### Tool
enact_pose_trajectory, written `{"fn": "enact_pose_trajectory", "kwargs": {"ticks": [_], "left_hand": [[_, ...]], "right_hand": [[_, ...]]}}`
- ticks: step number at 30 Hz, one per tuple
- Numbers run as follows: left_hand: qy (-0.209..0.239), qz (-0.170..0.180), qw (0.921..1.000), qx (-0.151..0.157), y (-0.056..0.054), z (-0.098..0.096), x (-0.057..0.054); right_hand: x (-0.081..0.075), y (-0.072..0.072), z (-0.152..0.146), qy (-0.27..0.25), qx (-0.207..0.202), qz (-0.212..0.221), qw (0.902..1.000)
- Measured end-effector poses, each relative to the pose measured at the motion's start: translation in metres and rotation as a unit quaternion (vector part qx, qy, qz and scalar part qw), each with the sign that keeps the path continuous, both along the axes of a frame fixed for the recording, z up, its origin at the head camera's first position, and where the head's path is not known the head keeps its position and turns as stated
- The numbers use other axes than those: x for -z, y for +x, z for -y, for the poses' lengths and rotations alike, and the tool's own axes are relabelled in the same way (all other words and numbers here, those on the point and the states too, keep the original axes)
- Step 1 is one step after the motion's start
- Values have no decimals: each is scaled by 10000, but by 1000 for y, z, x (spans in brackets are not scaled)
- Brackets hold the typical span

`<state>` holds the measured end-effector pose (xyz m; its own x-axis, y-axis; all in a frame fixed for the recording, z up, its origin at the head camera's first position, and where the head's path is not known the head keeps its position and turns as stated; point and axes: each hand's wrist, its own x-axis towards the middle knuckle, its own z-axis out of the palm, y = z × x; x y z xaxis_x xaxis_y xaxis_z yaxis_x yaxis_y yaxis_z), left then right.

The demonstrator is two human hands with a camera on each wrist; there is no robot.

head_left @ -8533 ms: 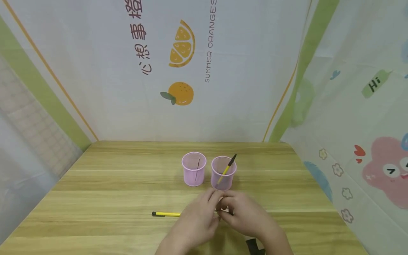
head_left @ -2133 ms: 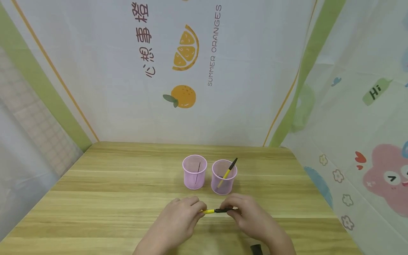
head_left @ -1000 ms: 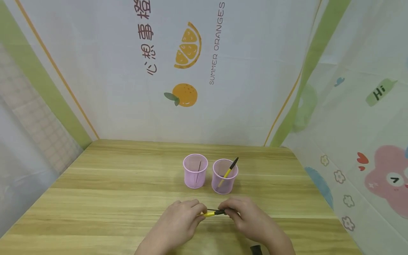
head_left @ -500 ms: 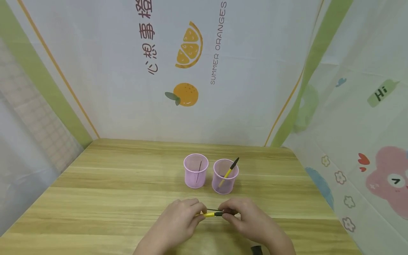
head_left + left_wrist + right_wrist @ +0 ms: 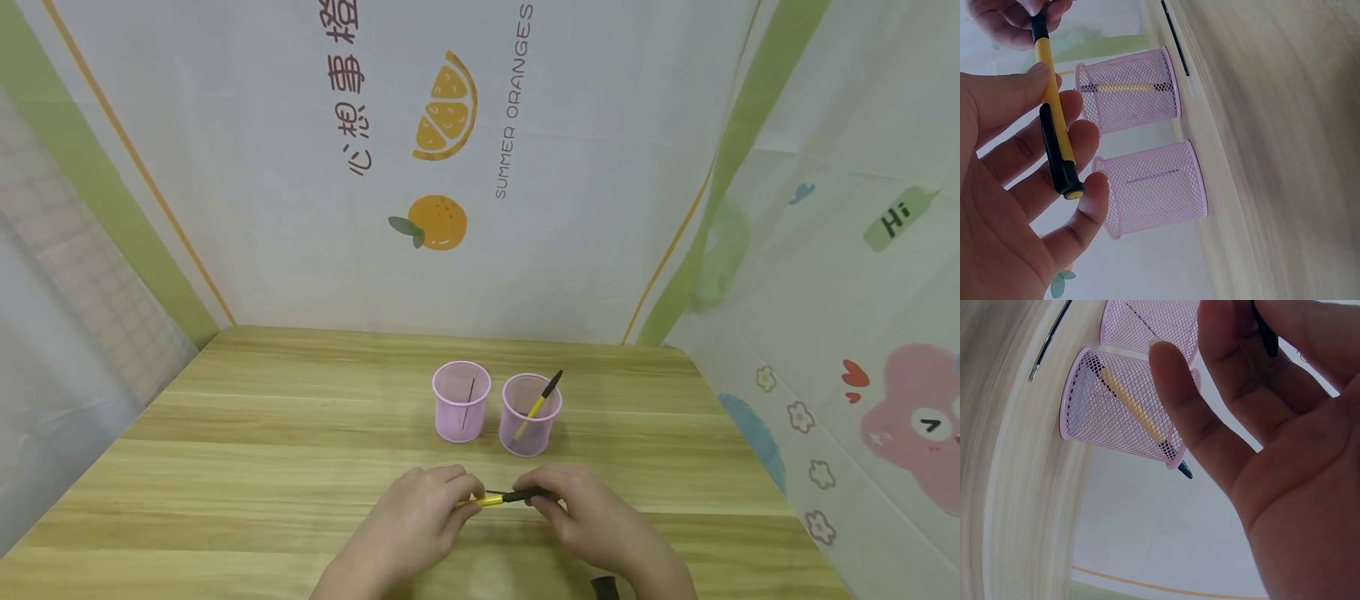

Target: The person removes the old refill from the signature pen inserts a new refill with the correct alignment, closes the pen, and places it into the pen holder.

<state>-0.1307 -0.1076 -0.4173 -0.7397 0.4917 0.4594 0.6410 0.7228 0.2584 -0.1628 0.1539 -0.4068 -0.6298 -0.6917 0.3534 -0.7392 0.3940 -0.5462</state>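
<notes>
A yellow-and-black pen point(image 5: 491, 501) is held level between both hands, low over the table. My left hand point(image 5: 423, 515) pinches its yellow barrel between thumb and fingers; the black clip and push-button end point(image 5: 1060, 153) show over that palm. The fingertips of my right hand point(image 5: 588, 512) pinch the black front section, whose tapered tip point(image 5: 1266, 334) pokes out between them in the right wrist view. A thin dark pen refill point(image 5: 1052, 337) lies on the table just beyond the pen, partly hidden by the hands in the head view.
Two pink mesh cups stand beyond the hands. The right cup point(image 5: 527, 454) holds a yellow-and-black pen point(image 5: 538, 407) leaning out; a thin refill point(image 5: 468, 402) leans in the left cup point(image 5: 450, 427). A dark object point(image 5: 604, 587) sits by my right forearm. Printed cloth point(image 5: 600, 250) hangs behind the table.
Earlier, the hands were together and a yellow pen barrel lay left of them. Since then both hands grip a pen; lately the right fingers have shifted on its black end, tilting it slightly.
</notes>
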Motion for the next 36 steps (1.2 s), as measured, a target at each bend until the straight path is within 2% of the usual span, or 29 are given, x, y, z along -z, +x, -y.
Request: {"fn": "enact_pose_trajectory", "kwargs": {"ticks": [3, 9, 14, 21, 24, 36], "left_hand": [[4, 31, 10000, -3, 0, 0, 0], [0, 135, 9999, -9, 0, 1, 2], [92, 254, 9996, 71, 1, 3, 9], [213, 641, 9976, 156, 1, 5, 19], [271, 701, 9970, 190, 0, 5, 18], [353, 495, 9981, 114, 0, 4, 6]], "right_hand": [[0, 0, 0, 48, 56, 2, 10000], [-1, 0, 1, 160, 121, 304, 9993], [0, 0, 4, 297, 153, 548, 9979], [2, 0, 6, 452, 218, 484, 9976], [3, -1, 6, 455, 226, 429, 9978], [2, -2, 4, 351, 167, 546, 9978]]}}
